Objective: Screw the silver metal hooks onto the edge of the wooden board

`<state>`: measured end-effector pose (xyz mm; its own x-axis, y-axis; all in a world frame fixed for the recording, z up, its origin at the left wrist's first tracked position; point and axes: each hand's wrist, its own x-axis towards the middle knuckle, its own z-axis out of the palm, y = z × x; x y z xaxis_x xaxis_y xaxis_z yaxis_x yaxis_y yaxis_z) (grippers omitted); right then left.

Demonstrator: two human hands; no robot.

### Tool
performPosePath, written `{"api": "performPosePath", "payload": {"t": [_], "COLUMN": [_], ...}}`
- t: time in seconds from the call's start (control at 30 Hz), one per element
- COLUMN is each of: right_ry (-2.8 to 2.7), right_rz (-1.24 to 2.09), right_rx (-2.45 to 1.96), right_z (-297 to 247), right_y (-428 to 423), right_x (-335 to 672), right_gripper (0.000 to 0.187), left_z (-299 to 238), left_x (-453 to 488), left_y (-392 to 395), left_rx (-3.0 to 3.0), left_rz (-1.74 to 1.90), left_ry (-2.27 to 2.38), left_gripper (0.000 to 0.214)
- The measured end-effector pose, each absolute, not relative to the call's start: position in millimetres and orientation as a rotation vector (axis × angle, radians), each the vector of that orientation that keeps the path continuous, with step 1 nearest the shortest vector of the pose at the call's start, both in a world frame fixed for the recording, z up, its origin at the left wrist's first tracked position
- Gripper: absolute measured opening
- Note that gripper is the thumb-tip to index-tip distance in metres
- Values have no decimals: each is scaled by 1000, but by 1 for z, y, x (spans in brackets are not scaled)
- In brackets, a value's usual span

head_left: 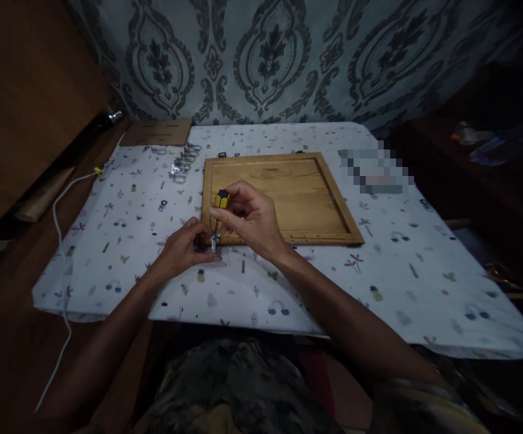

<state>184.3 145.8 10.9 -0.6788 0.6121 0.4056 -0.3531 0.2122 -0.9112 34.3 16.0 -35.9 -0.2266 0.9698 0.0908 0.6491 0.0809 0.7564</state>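
A wooden framed panel [288,193], like a cabinet door, lies flat on the patterned tablecloth. At its near left corner sits a small silver metal hinge [215,242]. My left hand [182,247] is closed around the hinge, its thumb at the near end and its fingers by the panel's edge. In my right hand [256,220] is a screwdriver [221,199] with a yellow and black handle, pinched between thumb and fingers. It stands nearly upright, its shaft pointing down at the hinge. Whether the tip touches a screw is too small to tell.
Several more metal hinges [184,161] lie in a cluster beyond the panel's left side, near a piece of brown cardboard [155,132]. A white cable [64,259] hangs along the table's left edge. A pixelated patch [376,169] covers something at the right.
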Motion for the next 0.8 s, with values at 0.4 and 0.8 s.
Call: {"api": "performPosePath", "payload": {"t": [0.4, 0.8], "right_ry": [-1779, -1789], "right_rz": [1546, 1500], "right_rx": [-218, -210], "right_z": [7, 11], "right_y": [147, 149], "right_x": [185, 186], "right_gripper": [40, 41], "left_z": [-33, -37], "left_x": [36, 35], "left_y": [17, 17], "left_rx": [1581, 1582], "left_rz": [948, 965], "left_ry": [1947, 1930], "left_gripper": [42, 43]}}
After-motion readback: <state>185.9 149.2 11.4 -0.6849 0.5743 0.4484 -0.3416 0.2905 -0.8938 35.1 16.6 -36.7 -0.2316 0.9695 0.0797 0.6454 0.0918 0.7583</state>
